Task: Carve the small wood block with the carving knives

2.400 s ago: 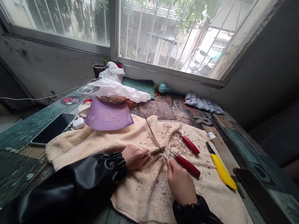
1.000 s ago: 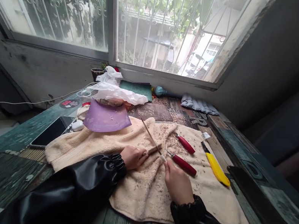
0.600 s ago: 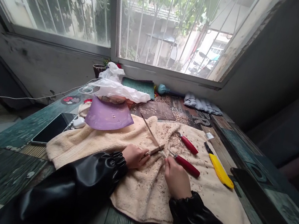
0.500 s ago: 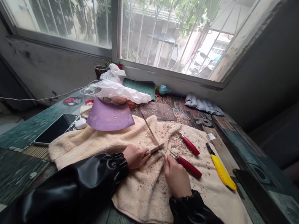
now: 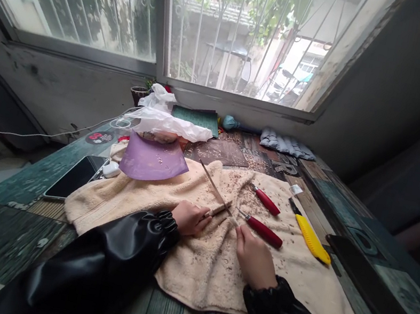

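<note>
My left hand [image 5: 189, 219] is closed around a small wooden stick [image 5: 222, 208], whose end pokes out to the right over the beige towel [image 5: 196, 279]. In my right hand [image 5: 255, 257] is the near end of a long, thin file [image 5: 212, 180]. Its shaft slants up to the left and crosses the stick, touching or nearly so. Just beyond my right hand lie two red-handled carving tools [image 5: 265, 233], with a yellow utility knife [image 5: 312, 237] farther right. Wood shavings are scattered over the towel.
A purple sheet [image 5: 155, 159] rests on the towel's far left, by a phone [image 5: 74, 178] and a white earbud case [image 5: 110, 170]. Farther back are a white plastic bag [image 5: 177, 126], a green mat [image 5: 197, 119] and a grey padded bundle [image 5: 287, 143]. A dark strip [image 5: 367, 279] lies right.
My right hand has drawn back toward me and slightly right, pulling the file along across the stick. My left hand stays nearly in place, still holding the stick.
</note>
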Demonstrator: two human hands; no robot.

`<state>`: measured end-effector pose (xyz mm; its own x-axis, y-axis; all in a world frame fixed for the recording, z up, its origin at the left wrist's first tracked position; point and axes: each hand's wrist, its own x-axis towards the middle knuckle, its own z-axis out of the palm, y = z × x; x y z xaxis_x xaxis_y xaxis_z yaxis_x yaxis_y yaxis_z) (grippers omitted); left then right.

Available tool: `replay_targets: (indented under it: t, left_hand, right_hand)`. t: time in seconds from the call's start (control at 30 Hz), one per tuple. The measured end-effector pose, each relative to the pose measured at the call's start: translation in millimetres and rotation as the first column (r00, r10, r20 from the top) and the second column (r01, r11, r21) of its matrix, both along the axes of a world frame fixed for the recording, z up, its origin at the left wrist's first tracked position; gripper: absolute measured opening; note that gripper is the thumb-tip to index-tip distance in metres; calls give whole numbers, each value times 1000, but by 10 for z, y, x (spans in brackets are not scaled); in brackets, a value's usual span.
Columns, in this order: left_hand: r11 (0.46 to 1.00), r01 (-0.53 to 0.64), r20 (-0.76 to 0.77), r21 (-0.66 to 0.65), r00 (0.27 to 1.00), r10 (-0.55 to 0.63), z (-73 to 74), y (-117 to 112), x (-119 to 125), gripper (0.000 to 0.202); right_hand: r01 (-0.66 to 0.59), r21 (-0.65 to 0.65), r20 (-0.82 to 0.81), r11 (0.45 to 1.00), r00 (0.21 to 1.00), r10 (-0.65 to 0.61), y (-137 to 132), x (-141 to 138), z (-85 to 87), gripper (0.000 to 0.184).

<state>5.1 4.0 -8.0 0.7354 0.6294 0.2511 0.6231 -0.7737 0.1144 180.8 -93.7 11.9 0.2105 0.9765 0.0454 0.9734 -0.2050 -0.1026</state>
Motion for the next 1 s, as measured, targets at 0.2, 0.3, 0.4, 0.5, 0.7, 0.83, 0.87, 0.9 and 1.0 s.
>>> replay_targets:
  t: [0.2,0.3,0.4,0.5,0.7,0.83,0.87,0.9,1.0]
  left_hand:
    - [988,-156,-27,24,987,156,22,-14,-4,41]
    - [982,-188,-37,14,981,189,21,3,-14,42]
    - [988,-154,-24,20,988,154,11,23,-22,42]
    - [997,-72,-2,25,997,72,2,28,-19,39]
    - [997,42,15,59,999,-43,4,-17,2,35]
    - [995,-90,16,42,996,89,11,-17,-7,38]
    - [992,-120,14,35,993,119,14,-8,-12,38]
    - [989,-145,14,26,989,145,17,2,-18,39]
    - [981,-195,30,-5,980,195,23,39,-31,40]
  right_hand:
    - [-9,-2,-5,1000,1000,9,81,-47,17,29]
    - [-11,-30,-29,999,1000,10,-109,43,8,29]
    - [-10,-42,-36,999,999,8,-280,136,-4,28]
    - [-5,-43,-20,999,1000,4,-302,162,-17,28]
    - [-36,16,5,999,999,36,47,-32,-1,29]
    - [-39,22,40,999,998,38,272,-145,76,31]
    - [-45,19,46,999,998,44,312,-152,94,31]
    - [-55,18,49,998,997,54,349,-152,109,32]
    - [-89,19,47,996,995,88,448,-123,126,32]
